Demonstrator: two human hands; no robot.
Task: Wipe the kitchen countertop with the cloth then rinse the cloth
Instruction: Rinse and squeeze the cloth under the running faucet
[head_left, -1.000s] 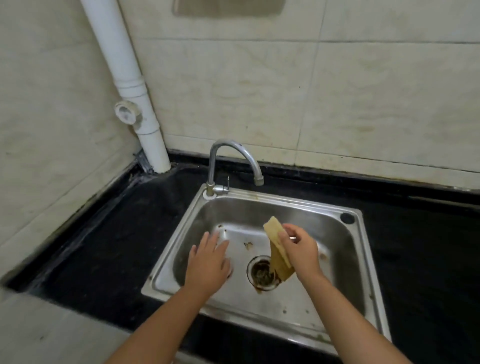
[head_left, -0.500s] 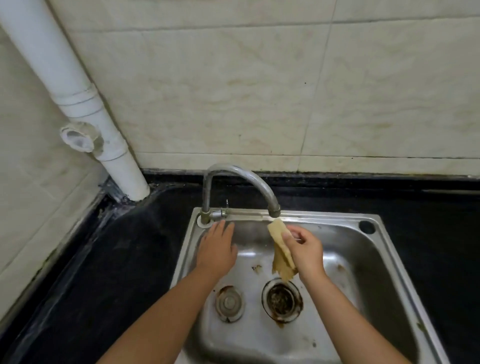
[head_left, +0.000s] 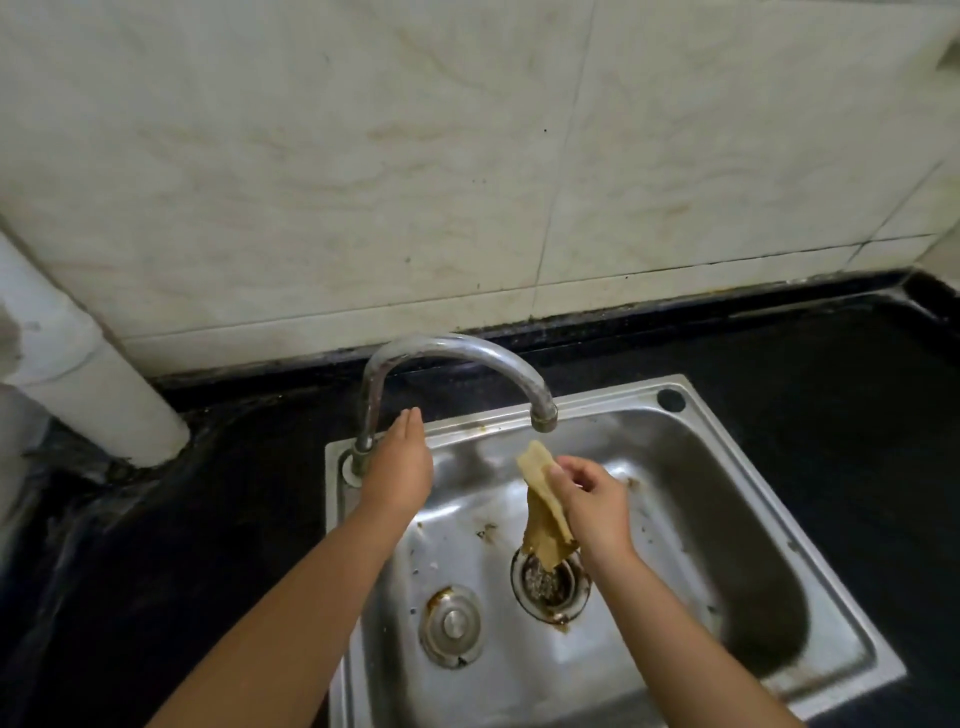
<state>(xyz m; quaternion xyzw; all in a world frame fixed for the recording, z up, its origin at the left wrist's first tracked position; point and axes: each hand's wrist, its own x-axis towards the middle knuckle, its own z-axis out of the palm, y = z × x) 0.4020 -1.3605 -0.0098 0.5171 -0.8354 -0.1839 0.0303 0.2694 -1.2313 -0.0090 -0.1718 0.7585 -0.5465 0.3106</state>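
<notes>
I look down over a steel sink (head_left: 810, 525) set in a black bench (head_left: 182, 545), with pale marbled tiles (head_left: 363, 156) behind it. My right hand (head_left: 592, 499) pinches the tan cloth (head_left: 543, 499) near its top edge — thumb and fingertips curled round it — so the cloth hangs limp inside the basin, its upper corner just below the spout of the curved chrome tap (head_left: 457, 358) and its lower end dangling over the open drain (head_left: 550, 584). No water shows at the spout. My left hand (head_left: 400, 462) has a loose, wide grip holding nothing: fingers straight and together, reaching to the back rim of the sink beside the tap's upright stem. A round metal plug (head_left: 451, 623) lies on the basin floor, left of the drain, with rusty stains around both. A white pipe (head_left: 98, 384) stands in the bench's left corner, against the wall.
</notes>
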